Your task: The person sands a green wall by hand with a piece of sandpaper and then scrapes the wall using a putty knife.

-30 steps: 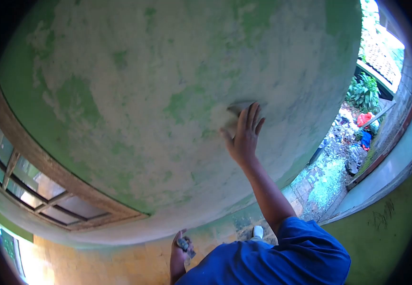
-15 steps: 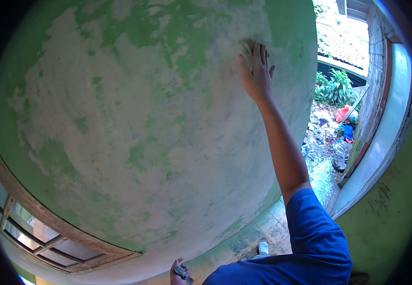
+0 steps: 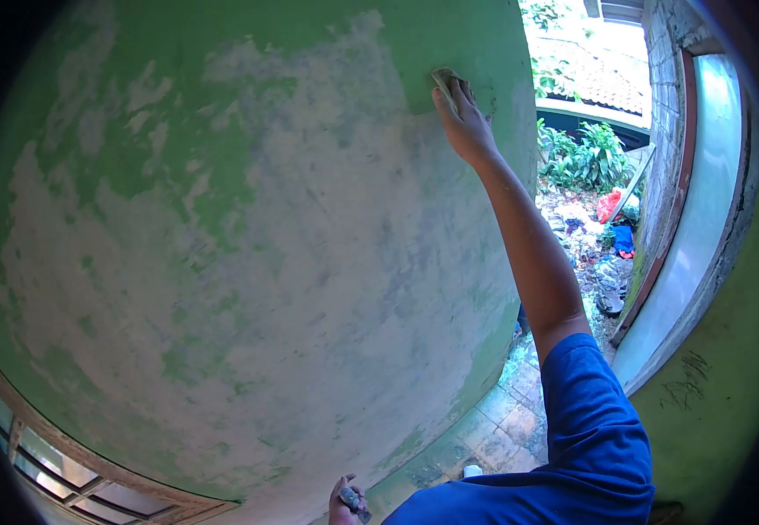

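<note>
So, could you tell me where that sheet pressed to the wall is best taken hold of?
Take the sheet by its upper edge, the only part showing past the fingertips of the right hand, coming from above. It lies flat on the wall, so likely peel that edge up before pinching. The left hand holds a small dark object.

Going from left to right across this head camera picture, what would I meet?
Window → left hand gripping a small dark thing → right hand pressing a pad to the wall → plants outside → open door.
</note>
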Demonstrator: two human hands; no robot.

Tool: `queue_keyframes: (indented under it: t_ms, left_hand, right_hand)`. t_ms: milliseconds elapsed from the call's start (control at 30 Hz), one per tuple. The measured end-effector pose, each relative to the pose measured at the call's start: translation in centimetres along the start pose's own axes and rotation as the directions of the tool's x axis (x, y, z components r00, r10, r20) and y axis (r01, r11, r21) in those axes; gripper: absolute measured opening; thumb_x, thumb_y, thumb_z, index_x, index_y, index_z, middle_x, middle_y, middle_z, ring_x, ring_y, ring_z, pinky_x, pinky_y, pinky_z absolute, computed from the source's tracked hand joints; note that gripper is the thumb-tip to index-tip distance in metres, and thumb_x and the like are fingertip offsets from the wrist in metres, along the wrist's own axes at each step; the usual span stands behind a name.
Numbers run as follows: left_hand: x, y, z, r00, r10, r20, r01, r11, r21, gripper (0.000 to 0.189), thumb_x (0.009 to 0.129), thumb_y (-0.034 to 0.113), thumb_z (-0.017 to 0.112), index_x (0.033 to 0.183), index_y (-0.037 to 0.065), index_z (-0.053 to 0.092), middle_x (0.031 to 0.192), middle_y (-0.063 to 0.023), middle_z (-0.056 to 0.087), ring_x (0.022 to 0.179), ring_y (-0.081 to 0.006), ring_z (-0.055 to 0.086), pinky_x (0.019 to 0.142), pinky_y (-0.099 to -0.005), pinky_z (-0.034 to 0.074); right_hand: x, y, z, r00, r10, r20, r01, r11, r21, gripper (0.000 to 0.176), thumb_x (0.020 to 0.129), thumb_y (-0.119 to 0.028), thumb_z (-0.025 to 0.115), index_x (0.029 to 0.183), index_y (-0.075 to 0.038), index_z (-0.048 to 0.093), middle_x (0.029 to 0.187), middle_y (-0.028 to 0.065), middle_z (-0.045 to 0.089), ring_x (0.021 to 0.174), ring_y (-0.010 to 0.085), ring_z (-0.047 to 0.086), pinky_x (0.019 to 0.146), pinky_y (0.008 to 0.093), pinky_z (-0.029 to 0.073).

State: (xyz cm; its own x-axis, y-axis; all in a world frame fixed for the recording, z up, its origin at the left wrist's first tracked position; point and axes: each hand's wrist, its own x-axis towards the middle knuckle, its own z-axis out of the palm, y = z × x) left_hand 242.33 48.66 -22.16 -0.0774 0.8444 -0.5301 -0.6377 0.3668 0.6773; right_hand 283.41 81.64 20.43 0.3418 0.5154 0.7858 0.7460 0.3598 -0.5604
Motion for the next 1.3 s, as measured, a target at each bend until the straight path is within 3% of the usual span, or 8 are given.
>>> queue_keyframes:
  t_ms: [133, 200, 433, 700, 767, 900, 1000, 1300]
  left_hand:
    - [1.4, -1.1, 1.2, 0.998, -0.029, 0.059, 0.027, 0.999, 0.023, 0.036, 0.084, 0.028, 0.062, 0.105, 0.002, 0.052, 0.045, 0.0015, 0.036, 0.033, -0.0096, 0.031, 0.03, -0.0258, 0.026]
    - [5.1, -2.9, -2.0, 0.991, -0.04, 0.125, 0.024, 0.991, 0.131, 0.04, 0.093, 0.041, 0.044, 0.113, 0.007, 0.048, 0.059, -0.0088, 0.053, 0.037, -0.0199, 0.041, 0.044, -0.0356, 0.037]
    - [4.2, -4.5, 2.9, 0.996, -0.042, 0.073, 0.032, 0.991, 0.13, 0.039, 0.093, 0.04, 0.045, 0.112, 0.006, 0.048, 0.058, -0.009, 0.052, 0.037, -0.0202, 0.041, 0.044, -0.0358, 0.037]
    - [2.8, -6.6, 5.5, 0.997, -0.037, 0.071, 0.025, 0.986, 0.163, 0.04, 0.092, 0.04, 0.046, 0.113, 0.005, 0.047, 0.058, -0.0089, 0.052, 0.038, -0.0199, 0.044, 0.042, -0.0342, 0.038]
    - [2.5, -6.7, 5.4, 0.997, -0.037, 0.062, 0.027, 0.988, 0.154, 0.041, 0.092, 0.04, 0.046, 0.112, 0.005, 0.047, 0.058, -0.0086, 0.051, 0.038, -0.0199, 0.044, 0.042, -0.034, 0.038]
    - [2.3, -6.1, 4.8, 0.997, -0.02, 0.07, 0.006, 0.982, 0.191, 0.044, 0.092, 0.042, 0.044, 0.115, 0.005, 0.043, 0.056, -0.0086, 0.05, 0.039, -0.021, 0.044, 0.047, -0.0373, 0.038]
    - [1.8, -5.3, 4.7, 0.997, 0.032, 0.065, -0.045, 0.977, 0.206, 0.042, 0.093, 0.041, 0.043, 0.114, 0.005, 0.043, 0.056, -0.0086, 0.05, 0.039, -0.0207, 0.044, 0.048, -0.0372, 0.038]
    - [1.8, -5.5, 3.1, 0.997, 0.082, 0.011, -0.082, 0.984, 0.156, 0.042, 0.093, 0.041, 0.042, 0.113, 0.004, 0.044, 0.053, -0.0081, 0.047, 0.037, -0.0204, 0.041, 0.047, -0.0362, 0.038]
  right_hand:
    - [1.9, 4.4, -1.0, 1.0, 0.015, 0.017, -0.015, 1.0, 0.012, 0.081, 0.086, -0.066, 0.027, 0.143, -0.009, 0.023, 0.15, 0.0128, 0.015, 0.139, 0.0259, 0.013, 0.108, 0.0555, 0.008]
    - [2.6, 7.6, -1.0, 0.999, 0.031, 0.043, -0.035, 0.995, 0.089, 0.08, 0.087, -0.066, 0.027, 0.143, -0.009, 0.023, 0.15, 0.0127, 0.016, 0.139, 0.0261, 0.014, 0.108, 0.0553, 0.009]
    - [-2.7, 15.8, 1.4, 1.0, -0.001, -0.026, 0.004, 0.993, 0.121, 0.075, 0.089, -0.057, 0.036, 0.143, -0.006, 0.023, 0.15, 0.0162, 0.016, 0.139, 0.0301, 0.014, 0.108, 0.0549, 0.013]
    - [-17.3, 12.6, 4.6, 0.989, -0.148, 0.015, 0.147, 0.988, 0.038, 0.073, 0.086, -0.045, 0.054, 0.139, -0.002, 0.028, 0.148, 0.0222, 0.015, 0.138, 0.0373, 0.013, 0.107, 0.0571, 0.013]
    - [-19.7, 10.9, 5.4, 0.927, -0.352, 0.126, 0.351, 0.936, 0.037, 0.073, 0.085, -0.047, 0.055, 0.138, -0.004, 0.031, 0.149, 0.02, 0.015, 0.138, 0.037, 0.013, 0.106, 0.0602, 0.011]
    - [-18.1, 9.1, 4.7, 0.862, -0.456, 0.221, 0.453, 0.889, 0.066, 0.072, 0.084, -0.045, 0.058, 0.135, -0.002, 0.033, 0.149, 0.0219, 0.013, 0.139, 0.0366, 0.01, 0.106, 0.0595, 0.008]
    - [-13.0, 8.4, 4.2, 0.891, -0.441, 0.11, 0.449, 0.891, -0.069, 0.075, 0.083, -0.047, 0.057, 0.138, -0.004, 0.03, 0.15, 0.0189, 0.011, 0.138, 0.0367, 0.011, 0.106, 0.0608, 0.009]
    - [-3.2, 4.2, 1.2, 0.906, -0.398, -0.142, 0.383, 0.916, -0.121, 0.082, 0.081, -0.053, 0.058, 0.14, -0.005, 0.028, 0.148, 0.0177, 0.021, 0.136, 0.0358, 0.019, 0.104, 0.063, 0.013]
